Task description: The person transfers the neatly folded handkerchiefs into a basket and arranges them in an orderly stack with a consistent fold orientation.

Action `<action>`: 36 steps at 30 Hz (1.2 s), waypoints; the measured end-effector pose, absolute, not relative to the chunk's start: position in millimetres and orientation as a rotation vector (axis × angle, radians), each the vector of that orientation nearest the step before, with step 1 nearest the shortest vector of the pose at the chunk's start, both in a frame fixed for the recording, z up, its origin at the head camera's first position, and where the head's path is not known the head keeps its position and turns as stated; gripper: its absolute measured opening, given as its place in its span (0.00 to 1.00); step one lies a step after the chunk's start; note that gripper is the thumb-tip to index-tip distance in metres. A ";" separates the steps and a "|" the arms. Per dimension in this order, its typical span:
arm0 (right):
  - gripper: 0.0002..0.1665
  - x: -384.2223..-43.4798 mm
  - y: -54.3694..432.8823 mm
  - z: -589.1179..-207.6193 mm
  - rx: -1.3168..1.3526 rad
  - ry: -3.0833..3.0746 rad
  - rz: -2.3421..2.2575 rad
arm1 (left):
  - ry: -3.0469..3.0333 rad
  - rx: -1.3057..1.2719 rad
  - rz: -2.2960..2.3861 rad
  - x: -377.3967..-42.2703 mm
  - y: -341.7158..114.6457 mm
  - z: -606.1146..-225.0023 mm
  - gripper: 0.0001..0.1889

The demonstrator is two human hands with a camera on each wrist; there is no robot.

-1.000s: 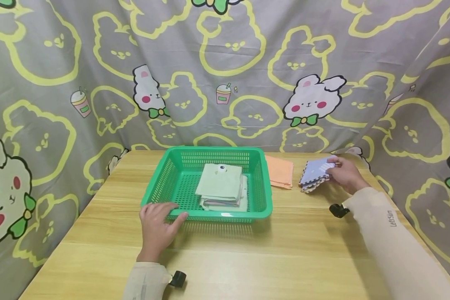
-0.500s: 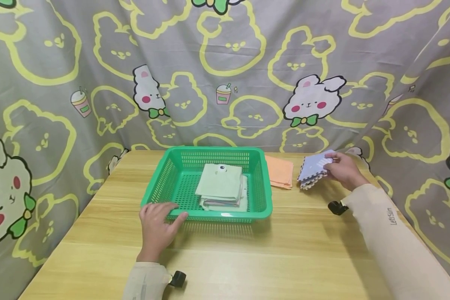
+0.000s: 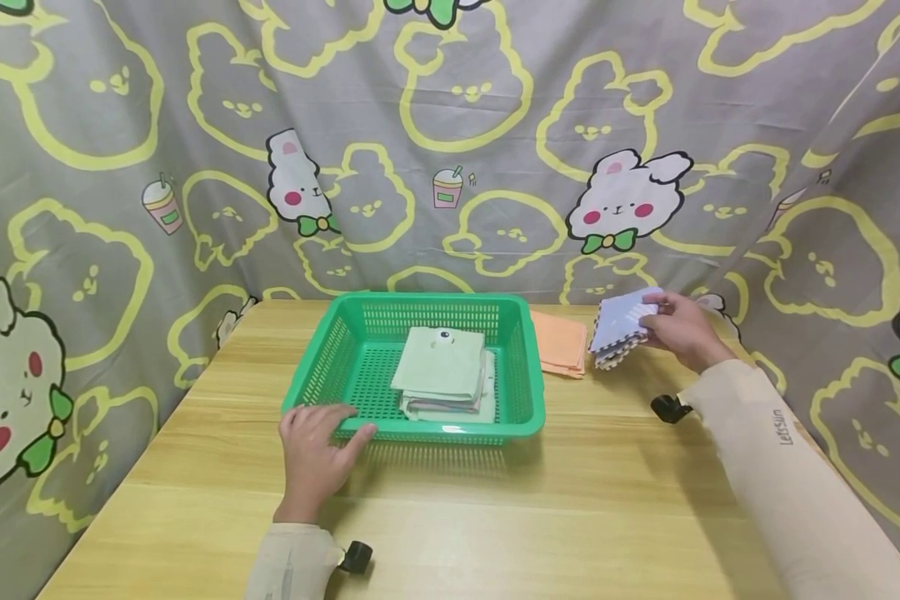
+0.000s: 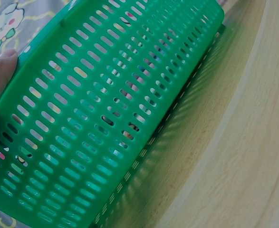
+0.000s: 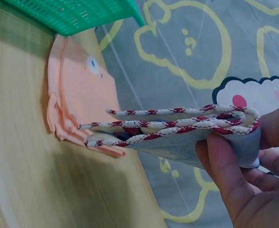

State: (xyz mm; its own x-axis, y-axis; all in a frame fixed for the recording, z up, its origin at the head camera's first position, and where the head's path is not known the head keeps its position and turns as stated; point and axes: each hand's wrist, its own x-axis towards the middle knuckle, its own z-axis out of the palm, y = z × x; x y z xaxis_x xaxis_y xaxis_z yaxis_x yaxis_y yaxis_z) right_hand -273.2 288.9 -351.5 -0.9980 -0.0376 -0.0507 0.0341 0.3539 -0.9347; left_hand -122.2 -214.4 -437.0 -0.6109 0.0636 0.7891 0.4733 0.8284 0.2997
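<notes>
In the head view my right hand [image 3: 682, 329] pinches a folded blue towel [image 3: 621, 321] with a dark-and-white stitched edge, held just above the table. The right wrist view shows this folded towel [image 5: 182, 126] edge-on, its layers bordered in red and white, between thumb and fingers. My left hand [image 3: 318, 454] holds the near left corner of a green plastic basket [image 3: 420, 428], fingers over the rim. Inside the basket lies a stack of folded towels, a pale green towel [image 3: 442, 367] with an eye design on top. From the left wrist, the basket's slotted wall [image 4: 101, 95] hides most of the stack.
A folded orange towel [image 3: 560, 343] lies on the wooden table [image 3: 450, 525], against the basket's right side. Behind the table hangs a grey patterned curtain [image 3: 390, 108]. A black wrist device [image 3: 671, 408] sits at each sleeve.
My right hand has carried the blue towel up and leftward, closer to the orange towel. The left hand and basket stay where they were.
</notes>
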 end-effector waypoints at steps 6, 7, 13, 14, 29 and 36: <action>0.31 -272.9 281.8 -343.9 0.008 2.551 -1.751 | -2.162 -0.394 -0.621 -122.5 -214.3 -437.2 0.35; 0.31 -273.1 280.6 -342.7 0.007 2.553 -1.753 | -2.163 -0.394 -0.621 -122.5 -214.3 -437.3 0.35; 0.30 -273.2 271.9 -332.9 -0.019 2.586 -1.745 | -2.162 -0.396 -0.622 -122.2 -214.0 -437.2 0.35; 0.29 -273.1 270.4 -331.5 -0.022 2.593 -1.742 | -2.162 -0.396 -0.622 -122.1 -213.9 -437.0 0.34; 0.29 -270.9 249.0 -316.7 -0.038 2.498 -1.902 | -2.162 -0.391 -0.616 -122.4 -213.7 -437.7 0.34; 0.28 -269.7 237.3 -313.0 -0.065 2.470 -1.947 | -2.168 -0.389 -0.614 -121.5 -213.4 -436.5 0.35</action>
State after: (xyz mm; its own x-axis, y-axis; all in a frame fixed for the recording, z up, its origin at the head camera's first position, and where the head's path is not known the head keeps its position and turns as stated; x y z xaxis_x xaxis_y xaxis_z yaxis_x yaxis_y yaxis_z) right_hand -269.7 237.3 -313.0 -0.9991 -0.0300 0.0286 -0.0349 0.2328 -0.9719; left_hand -121.5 -213.4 -436.5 -0.6082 0.0646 0.7912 0.4697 0.8328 0.2931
